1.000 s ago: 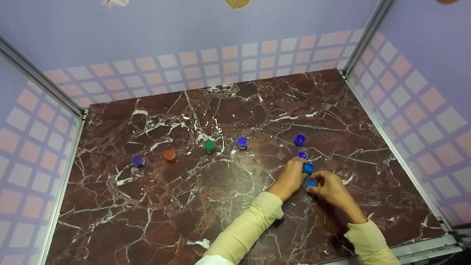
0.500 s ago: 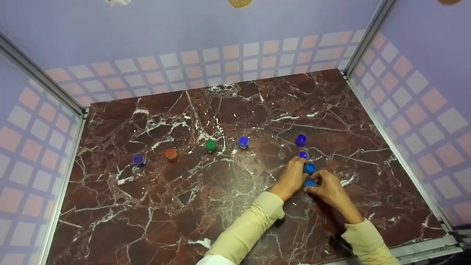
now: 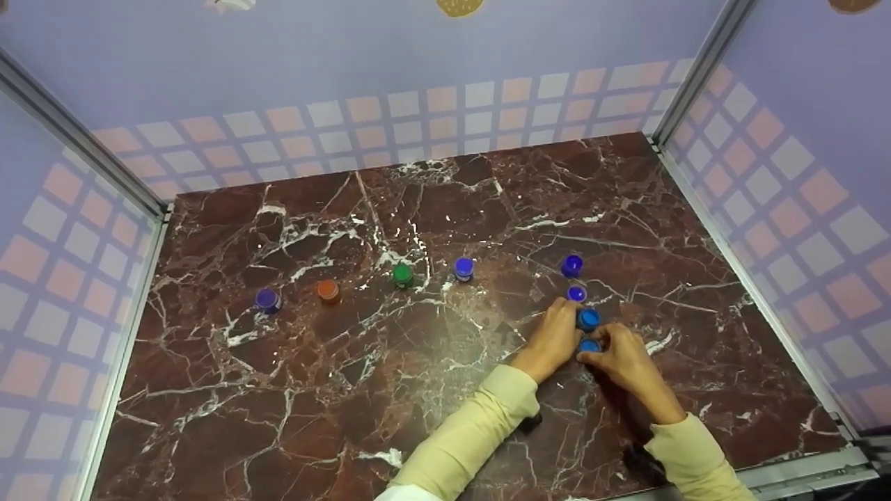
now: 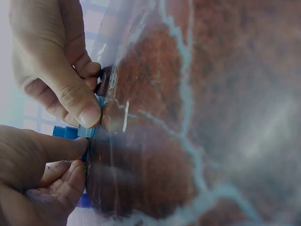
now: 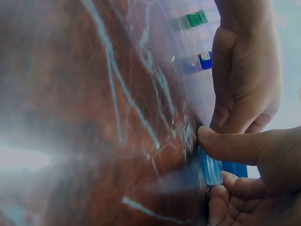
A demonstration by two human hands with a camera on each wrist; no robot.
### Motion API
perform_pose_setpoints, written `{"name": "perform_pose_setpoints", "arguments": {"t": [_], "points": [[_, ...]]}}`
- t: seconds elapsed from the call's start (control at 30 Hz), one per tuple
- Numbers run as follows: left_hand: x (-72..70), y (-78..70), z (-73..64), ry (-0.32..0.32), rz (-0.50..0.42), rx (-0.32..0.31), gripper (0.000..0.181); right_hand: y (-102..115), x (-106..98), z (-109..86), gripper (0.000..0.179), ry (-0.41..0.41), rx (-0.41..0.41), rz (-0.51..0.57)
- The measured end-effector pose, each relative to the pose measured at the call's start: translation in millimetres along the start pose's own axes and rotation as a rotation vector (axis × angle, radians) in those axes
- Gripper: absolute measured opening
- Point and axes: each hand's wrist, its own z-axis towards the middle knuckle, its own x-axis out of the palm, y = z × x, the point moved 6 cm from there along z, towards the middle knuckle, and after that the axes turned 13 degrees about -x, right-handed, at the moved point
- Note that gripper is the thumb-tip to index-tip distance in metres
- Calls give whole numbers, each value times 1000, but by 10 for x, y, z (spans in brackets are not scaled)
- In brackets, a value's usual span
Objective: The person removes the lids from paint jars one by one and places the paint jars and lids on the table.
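Note:
My left hand [image 3: 552,337] grips a small blue paint jar [image 3: 589,319] by its side, at the right of the table. Just nearer to me, my right hand [image 3: 624,353] pinches a round blue lid [image 3: 589,346] between thumb and fingers. In the right wrist view the lid [image 5: 212,170] looks pale and translucent, low by the tabletop, with the blue jar [image 5: 235,169] behind it. Both hands nearly meet in the left wrist view, where fingers partly cover the lid [image 4: 86,131]. Beyond the left fingertips lies a dark blue lid [image 3: 576,294], and a dark blue jar [image 3: 571,265] stands behind that.
To the left, a spread-out row holds a violet-blue jar [image 3: 464,268], a green jar [image 3: 402,275], an orange jar [image 3: 328,291] and a purple jar [image 3: 268,300]. The dark red marble-patterned table [image 3: 313,417] is bounded by panel walls [image 3: 390,62] at back and sides.
The right hand and the lid have shifted very slightly beside the blue jar. The left hand keeps its grip on the jar. The head view has drifted a little.

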Motion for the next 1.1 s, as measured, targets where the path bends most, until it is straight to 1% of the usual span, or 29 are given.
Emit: {"name": "perform_pose_setpoints", "arguments": {"t": [0.07,0.17,0.43,0.57,0.7,0.77,0.87,0.97,1.1], "points": [[-26,-1,-23,-8,-2,15,37,11,6,2,30,2,9,-4],[-72,13,-64,-43,-2,34,38,31,10,8,31,-1,21,-10],[-244,125,-183,-124,44,1,37,70,10,7,32,-27,13,3],[-354,162,-236,-129,6,9,36,71,4,-20,34,-38,17,2],[-510,215,-260,-146,-34,16,34,48,-4,-44,35,-46,22,-7],[-605,277,-278,-161,-57,6,34,43,0,-49,35,-47,16,-8],[-760,415,-310,-195,-69,-20,34,38,7,-54,36,-53,6,-4],[-915,596,-333,-233,-93,-66,33,38,9,-55,36,-64,2,1],[-1097,858,-316,-300,-167,-117,36,44,18,-54,37,-62,-3,8]]}}
